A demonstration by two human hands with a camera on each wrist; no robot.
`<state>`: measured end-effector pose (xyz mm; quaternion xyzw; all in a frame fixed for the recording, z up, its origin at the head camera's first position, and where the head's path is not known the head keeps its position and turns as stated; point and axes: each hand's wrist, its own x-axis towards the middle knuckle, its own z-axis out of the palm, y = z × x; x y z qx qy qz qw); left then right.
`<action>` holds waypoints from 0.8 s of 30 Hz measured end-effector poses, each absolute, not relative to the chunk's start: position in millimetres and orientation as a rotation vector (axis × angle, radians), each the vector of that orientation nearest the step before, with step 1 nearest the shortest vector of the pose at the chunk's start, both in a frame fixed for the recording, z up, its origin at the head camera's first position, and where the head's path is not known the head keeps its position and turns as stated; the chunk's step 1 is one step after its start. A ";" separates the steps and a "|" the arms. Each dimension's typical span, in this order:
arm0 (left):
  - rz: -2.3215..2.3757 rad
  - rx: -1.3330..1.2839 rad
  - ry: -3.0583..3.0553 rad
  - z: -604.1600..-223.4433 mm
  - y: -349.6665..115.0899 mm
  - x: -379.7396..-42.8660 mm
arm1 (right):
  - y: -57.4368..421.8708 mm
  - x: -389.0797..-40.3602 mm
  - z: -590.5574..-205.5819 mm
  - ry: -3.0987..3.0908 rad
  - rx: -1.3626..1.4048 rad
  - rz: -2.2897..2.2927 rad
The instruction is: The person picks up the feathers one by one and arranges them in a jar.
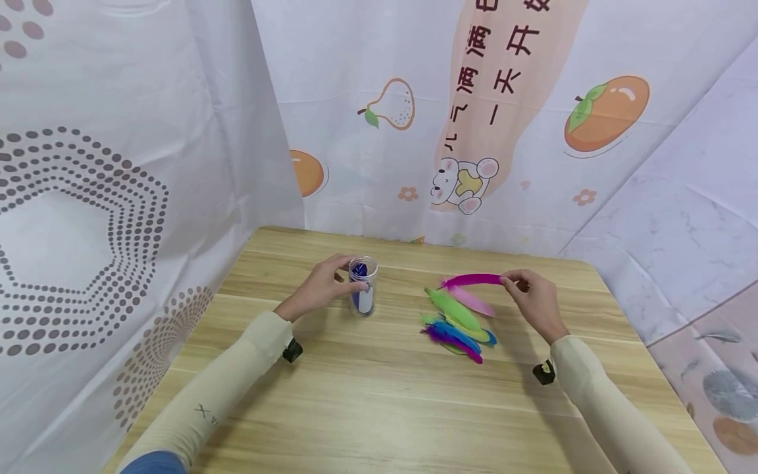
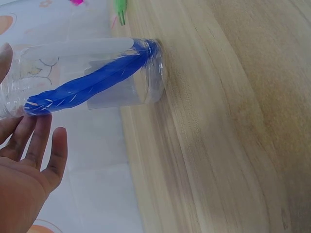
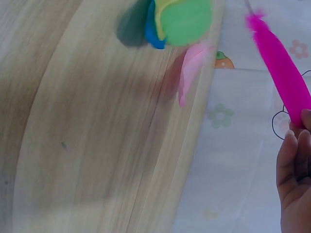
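A clear plastic jar stands upright and uncapped on the table, a dark blue feather leaning inside it. My left hand grips the jar near its rim, thumb on the near side and fingers behind. Between the thumb and fingertips of my right hand is a magenta feather, pinched at one end and pointing left, above the table. Below it lies a light pink feather. A green feather and a pile of blue, purple and yellow feathers lie nearer me.
The wooden table has rounded far corners. A printed white curtain hangs right behind its far edge, and another patterned curtain hangs along the left side. Small black devices are strapped to both wrists.
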<state>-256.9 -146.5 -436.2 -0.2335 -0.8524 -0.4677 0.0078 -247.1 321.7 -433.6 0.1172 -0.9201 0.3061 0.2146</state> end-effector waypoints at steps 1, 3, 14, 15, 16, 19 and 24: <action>-1.462 -0.732 -2.664 -436.4 -146.6 -257.1 | 321.3 -246.8 -432.9 -2.552 0.322 0.853; -1.461 -0.736 -2.662 -436.8 -146.7 -257.2 | 320.6 -246.2 -431.9 -2.557 0.316 0.863; -1.458 -0.737 -2.662 -438.5 -146.8 -257.2 | 316.8 -245.5 -429.5 -2.552 0.312 0.901; -1.459 -0.735 -2.662 -438.5 -146.8 -257.1 | 316.5 -245.4 -429.5 -2.555 0.312 0.904; -1.458 -0.732 -2.662 -438.5 -146.7 -257.1 | 316.3 -245.3 -429.6 -2.556 0.312 0.905; -1.458 -0.727 -2.660 -438.0 -146.7 -257.1 | 315.5 -245.1 -429.5 -2.559 0.315 0.905; -1.457 -0.720 -2.660 -437.4 -146.8 -256.8 | 313.7 -245.4 -429.4 -2.569 0.308 0.924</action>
